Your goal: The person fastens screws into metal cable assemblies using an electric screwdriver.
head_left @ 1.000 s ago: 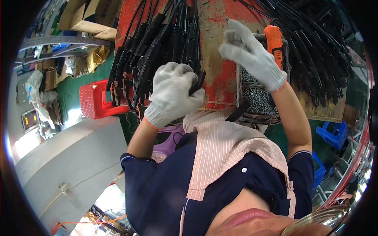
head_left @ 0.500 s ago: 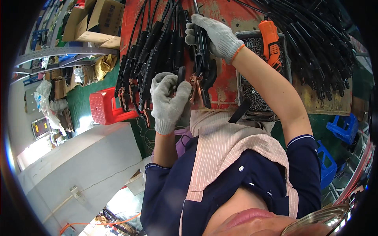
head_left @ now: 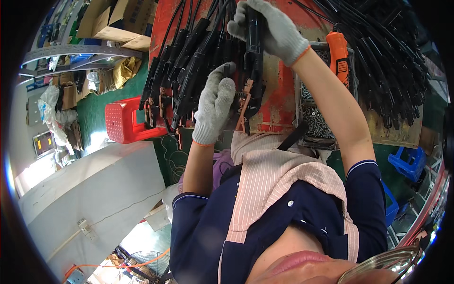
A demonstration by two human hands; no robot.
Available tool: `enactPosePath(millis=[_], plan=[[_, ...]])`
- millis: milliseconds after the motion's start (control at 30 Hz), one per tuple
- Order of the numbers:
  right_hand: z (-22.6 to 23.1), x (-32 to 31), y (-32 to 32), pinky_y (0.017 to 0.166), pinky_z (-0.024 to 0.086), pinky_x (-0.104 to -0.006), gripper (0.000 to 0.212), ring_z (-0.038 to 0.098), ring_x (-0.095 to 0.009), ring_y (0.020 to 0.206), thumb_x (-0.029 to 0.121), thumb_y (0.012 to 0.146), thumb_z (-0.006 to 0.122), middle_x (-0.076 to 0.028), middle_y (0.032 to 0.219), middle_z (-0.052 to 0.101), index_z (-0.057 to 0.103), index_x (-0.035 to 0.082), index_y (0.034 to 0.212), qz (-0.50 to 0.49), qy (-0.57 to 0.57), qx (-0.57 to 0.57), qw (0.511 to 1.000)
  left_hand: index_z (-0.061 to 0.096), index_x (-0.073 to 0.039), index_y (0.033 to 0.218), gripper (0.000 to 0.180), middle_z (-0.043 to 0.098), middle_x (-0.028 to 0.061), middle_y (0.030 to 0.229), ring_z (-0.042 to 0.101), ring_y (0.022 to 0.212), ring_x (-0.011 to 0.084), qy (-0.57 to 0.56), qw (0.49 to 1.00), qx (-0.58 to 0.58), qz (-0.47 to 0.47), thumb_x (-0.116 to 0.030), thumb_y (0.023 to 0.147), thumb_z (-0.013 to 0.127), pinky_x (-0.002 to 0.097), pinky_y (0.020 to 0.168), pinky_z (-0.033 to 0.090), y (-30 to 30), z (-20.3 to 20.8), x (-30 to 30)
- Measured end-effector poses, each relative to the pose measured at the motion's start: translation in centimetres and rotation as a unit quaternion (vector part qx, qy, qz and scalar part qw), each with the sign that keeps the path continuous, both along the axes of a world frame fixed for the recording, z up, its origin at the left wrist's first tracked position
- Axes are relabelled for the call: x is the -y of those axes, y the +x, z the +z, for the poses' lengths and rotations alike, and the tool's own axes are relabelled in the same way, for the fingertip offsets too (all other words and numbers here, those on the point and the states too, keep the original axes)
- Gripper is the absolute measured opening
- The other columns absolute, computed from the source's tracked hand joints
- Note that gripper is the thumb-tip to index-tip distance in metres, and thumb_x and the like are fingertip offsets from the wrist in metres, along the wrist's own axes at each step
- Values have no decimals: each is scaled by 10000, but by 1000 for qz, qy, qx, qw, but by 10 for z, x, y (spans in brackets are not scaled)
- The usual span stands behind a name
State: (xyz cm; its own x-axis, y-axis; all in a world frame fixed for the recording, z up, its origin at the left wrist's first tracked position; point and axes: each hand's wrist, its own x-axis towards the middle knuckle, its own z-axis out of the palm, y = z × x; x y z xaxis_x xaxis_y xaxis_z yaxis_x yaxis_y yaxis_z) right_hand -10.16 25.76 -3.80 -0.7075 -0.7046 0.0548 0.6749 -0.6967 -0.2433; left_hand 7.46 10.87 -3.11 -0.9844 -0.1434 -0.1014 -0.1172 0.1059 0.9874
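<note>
My right hand (head_left: 280, 37), in a grey-white knit glove with an orange cuff, is wrapped round the black handle of a welding electrode holder (head_left: 254, 45). Its copper jaws (head_left: 244, 105) hang toward me near the table's front edge. Just left of it is my gloved left hand (head_left: 213, 106), thumb and forefinger closed on a small black oblong part (head_left: 226, 71), partly hidden by the fingers. Farther left, several more black electrode holders (head_left: 187, 61) with copper ends lie side by side, their cables running away from me.
The red worn tabletop (head_left: 276, 90) bears a bin of screws (head_left: 316, 124) with an orange power screwdriver (head_left: 338, 57) over it. At the right lies a pile of black cabled holders (head_left: 378, 66). A red stool (head_left: 124, 120) stands left; a blue stool (head_left: 407, 158) stands right.
My right hand and its holder have shifted slightly away and to the right. My left hand has moved up and right with the small black part. The view has shifted a little.
</note>
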Motion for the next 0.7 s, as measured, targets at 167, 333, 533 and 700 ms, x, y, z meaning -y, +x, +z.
enactPosePath(millis=[167,333,533,700], plan=[[60,-7,19,763,576,-371,179,658,-208,870,214,976,570,-89,942,654,591,44,924,-181,49,42,981,462,41,1335,458,588,179,1186,585,1055,215,-98,983,-130,-80,-235,973,513,328,921,462,-26,29,-34],[10,-44,-19,490,454,-207,171,536,-83,576,272,939,638,17,755,577,590,107,933,-13,39,-50,998,480,31,1309,452,669,181,869,680,749,236,-240,954,-165,-69,-188,928,584,313,691,532,-40,46,-51],[20,-16,27,489,437,-226,288,510,-76,558,363,890,690,33,710,537,577,112,973,-375,311,-260,834,478,3,1308,403,678,188,804,689,674,245,-322,917,-229,49,-144,941,550,340,633,532,-63,19,-62],[96,-35,47,471,451,-251,294,530,-94,546,368,895,675,14,684,543,555,102,931,-244,423,94,868,460,13,1329,398,686,103,943,606,726,114,-209,948,-219,103,-152,972,518,259,692,515,-68,13,-76]])
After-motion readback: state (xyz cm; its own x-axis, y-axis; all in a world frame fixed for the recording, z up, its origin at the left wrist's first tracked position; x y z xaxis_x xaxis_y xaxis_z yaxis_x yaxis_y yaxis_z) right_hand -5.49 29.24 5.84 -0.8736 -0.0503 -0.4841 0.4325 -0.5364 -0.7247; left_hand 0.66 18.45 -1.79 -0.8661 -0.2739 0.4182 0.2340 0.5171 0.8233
